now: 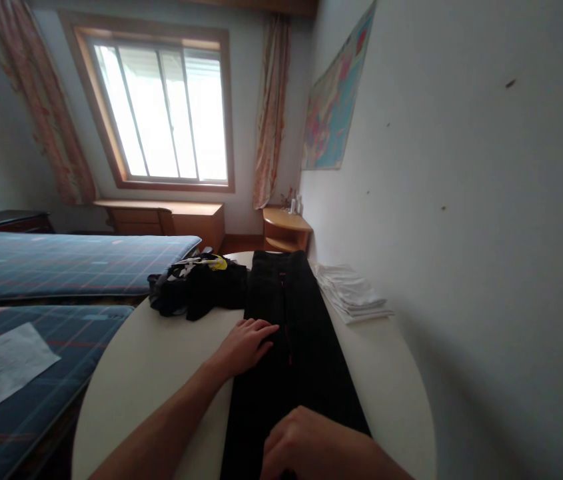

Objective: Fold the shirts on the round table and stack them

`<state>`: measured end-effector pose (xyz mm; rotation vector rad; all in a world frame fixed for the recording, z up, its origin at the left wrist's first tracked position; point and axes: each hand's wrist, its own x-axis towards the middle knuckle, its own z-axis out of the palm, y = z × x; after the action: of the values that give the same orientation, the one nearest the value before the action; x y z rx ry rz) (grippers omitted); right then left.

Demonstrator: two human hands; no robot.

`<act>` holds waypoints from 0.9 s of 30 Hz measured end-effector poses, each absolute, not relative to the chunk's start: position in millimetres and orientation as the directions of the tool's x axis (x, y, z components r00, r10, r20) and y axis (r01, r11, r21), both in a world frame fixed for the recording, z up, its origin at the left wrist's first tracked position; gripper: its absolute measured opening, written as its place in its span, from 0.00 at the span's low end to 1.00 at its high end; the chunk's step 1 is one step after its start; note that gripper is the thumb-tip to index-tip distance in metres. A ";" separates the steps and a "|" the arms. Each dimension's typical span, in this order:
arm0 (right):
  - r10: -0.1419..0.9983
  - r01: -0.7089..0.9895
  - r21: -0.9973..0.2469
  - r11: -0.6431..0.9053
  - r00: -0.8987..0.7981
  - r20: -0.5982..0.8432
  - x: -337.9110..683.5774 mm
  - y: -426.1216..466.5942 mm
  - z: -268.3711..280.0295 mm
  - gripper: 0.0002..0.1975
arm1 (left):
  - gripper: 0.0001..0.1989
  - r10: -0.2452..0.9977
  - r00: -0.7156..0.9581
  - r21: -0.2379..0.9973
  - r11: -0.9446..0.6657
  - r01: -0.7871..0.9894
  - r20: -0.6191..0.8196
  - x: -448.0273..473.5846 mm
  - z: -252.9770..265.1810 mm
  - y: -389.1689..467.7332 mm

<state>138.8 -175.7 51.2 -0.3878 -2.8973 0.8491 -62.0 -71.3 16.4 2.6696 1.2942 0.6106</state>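
Note:
A long black garment (306,320), with a dark seam or zip line and small pink marks down its middle, lies spread lengthwise over a round white table (161,373). My left hand (247,347) rests flat on its left half, fingers stretched and a little apart. Closer to me, my right hand (301,443) is curled on the near part of the same garment, with a bit of black cloth showing beneath the fingers. Its fingertips are largely hidden. To the left of the garment's far end is a heap of dark clothes (201,287) with yellow and white patches.
On the table's right side lies a stack of white papers (351,293), close to the white wall (461,267). Two plaid mattresses (71,267) stand at the left, the nearer one bearing a paper sheet (6,367). A corner shelf (286,220) is beyond the table.

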 end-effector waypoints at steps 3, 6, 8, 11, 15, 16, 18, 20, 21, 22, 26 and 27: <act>0.610 0.543 -0.438 0.716 -0.792 0.014 148.6 -166.2 65.7 0.05 | 0.21 0.774 0.577 0.197 -0.627 0.753 0.261 -52.8 19.9 -72.1; 0.888 0.836 -0.312 0.451 -0.456 0.061 163.1 -155.6 72.2 0.08 | 0.23 0.771 0.596 0.112 -0.628 0.770 0.223 -44.5 24.9 -66.5; 0.946 0.907 -0.274 0.318 -0.321 0.037 172.4 -152.2 70.4 0.13 | 0.22 0.767 0.610 0.046 -0.629 0.776 0.198 -38.4 28.5 -60.9; 0.960 0.927 -0.279 0.249 -0.275 -0.058 181.3 -153.8 64.4 0.15 | 0.17 0.743 0.651 -0.021 -0.656 0.754 0.158 -29.8 33.0 -53.2; 0.946 0.911 -0.354 0.210 -0.281 -0.163 184.7 -160.5 65.8 0.11 | 0.10 0.735 0.663 -0.043 -0.665 0.746 0.139 -24.7 34.5 -48.2; 0.943 0.904 -0.375 0.205 -0.285 -0.170 185.1 -162.0 68.1 0.15 | 0.10 0.743 0.653 -0.036 -0.656 0.754 0.145 -24.5 33.8 -48.1; 0.933 0.888 -0.411 0.207 -0.306 -0.190 186.4 -164.9 73.4 0.25 | 0.10 0.763 0.623 0.001 -0.633 0.775 0.170 -24.8 31.5 -48.8; 0.901 0.861 -0.451 0.234 -0.367 -0.233 188.2 -167.9 78.4 0.33 | 0.11 0.794 0.571 0.066 -0.594 0.802 0.209 -24.9 29.0 -50.5; 0.879 0.843 -0.472 0.259 -0.409 -0.248 189.0 -169.2 80.5 0.35 | 0.11 0.808 0.542 0.103 -0.574 0.812 0.228 -24.6 27.9 -51.6; 0.854 0.822 -0.490 0.289 -0.453 -0.256 189.8 -170.2 82.4 0.37 | 0.11 0.819 0.520 0.137 -0.560 0.817 0.243 -24.1 27.0 -52.6; 0.639 0.695 -0.643 0.322 -0.661 -0.394 191.5 -166.5 86.7 0.40 | 0.11 0.811 0.528 0.211 -0.578 0.788 0.250 -22.6 25.1 -56.6; 0.565 0.659 -0.696 0.284 -0.702 -0.434 191.5 -163.6 86.5 0.38 | 0.12 0.806 0.537 0.224 -0.588 0.777 0.251 -23.0 24.4 -57.5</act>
<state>191.5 -163.6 86.5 -1.2432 -2.5980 1.4941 -23.0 -57.5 24.4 2.6780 1.3829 0.5060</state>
